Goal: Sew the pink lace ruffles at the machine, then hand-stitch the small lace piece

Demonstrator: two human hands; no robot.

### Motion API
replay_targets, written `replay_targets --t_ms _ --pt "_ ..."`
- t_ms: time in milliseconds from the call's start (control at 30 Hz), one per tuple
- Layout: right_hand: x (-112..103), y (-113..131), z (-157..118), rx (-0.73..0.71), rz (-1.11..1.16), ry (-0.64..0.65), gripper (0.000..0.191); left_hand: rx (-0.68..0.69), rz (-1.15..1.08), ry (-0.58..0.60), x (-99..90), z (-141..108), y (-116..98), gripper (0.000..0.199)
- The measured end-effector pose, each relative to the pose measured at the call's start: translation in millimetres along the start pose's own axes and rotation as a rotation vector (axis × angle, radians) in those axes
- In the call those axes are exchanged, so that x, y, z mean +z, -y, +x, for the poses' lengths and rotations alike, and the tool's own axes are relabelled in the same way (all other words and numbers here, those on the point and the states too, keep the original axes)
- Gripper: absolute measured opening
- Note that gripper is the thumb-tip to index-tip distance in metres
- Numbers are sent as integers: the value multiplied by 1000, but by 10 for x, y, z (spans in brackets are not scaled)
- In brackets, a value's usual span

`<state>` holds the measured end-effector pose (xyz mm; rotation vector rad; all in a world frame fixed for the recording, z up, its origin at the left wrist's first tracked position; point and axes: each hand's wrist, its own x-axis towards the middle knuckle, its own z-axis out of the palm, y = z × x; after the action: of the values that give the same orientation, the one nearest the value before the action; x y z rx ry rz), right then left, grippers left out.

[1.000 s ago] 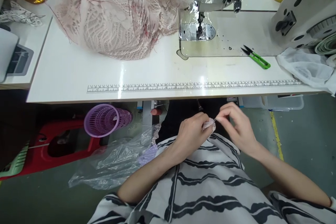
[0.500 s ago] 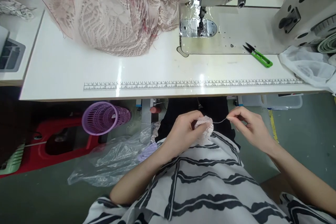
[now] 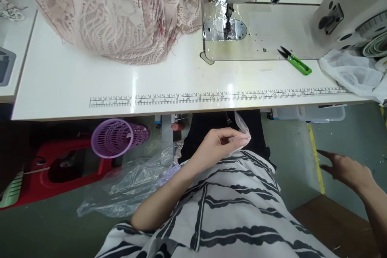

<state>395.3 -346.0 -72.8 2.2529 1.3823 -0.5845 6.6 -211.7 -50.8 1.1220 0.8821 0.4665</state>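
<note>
Fabric scrap (image 3: 241,131) pinched between your left hand's (image 3: 222,143) thumb and fingers; your right hand (image 3: 347,169), thumb and finger parted, hovers above floor (image 3: 290,145).

Left hand (image 3: 222,145): pinching a small piece of pale sheer fabric (image 3: 242,125) above the lap, fingertips closed on it. Right hand (image 3: 347,170): well apart, out over the green floor (image 3: 290,157), fingers parted. On the white tabletop (image 3: 166,80): heap of pale pink lace fabric (image 3: 117,20); green-handled thread snips (image 3: 298,63), beside the white sewing machine (image 3: 338,16). Below: purple perforated plastic basket (image 3: 104,139), tipped.
</note>
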Motion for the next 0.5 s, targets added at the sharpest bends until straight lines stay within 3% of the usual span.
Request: replay_targets --t_ms 67,133,200,267,333,433,500 --pt "-70 263 -62 -66 51 -73 37 -39 8 25 23 1 -36 25" --pt "-184 669 -141 -223 162 -148 41 -66 39 24 51 2 -70 29" --pt "-340 1119 -217 -580 583 -227 39 -79 68 14 75 -2 -97 34" --pt "-508 1513 -270 -803 844 -79 42 -76 85 12 91 -11 -118 36" --pt "-643 1788 -282 -900 936 61 46 -75 88 12 92 -29 -134 37" --pt "-744 1965 -235 -904 973 236 25 -76 83 -11 55 -67 -152 37" --pt "-760 1979 -190 -867 1026 313 23 -61 87 -32 11 -91 -156 36"
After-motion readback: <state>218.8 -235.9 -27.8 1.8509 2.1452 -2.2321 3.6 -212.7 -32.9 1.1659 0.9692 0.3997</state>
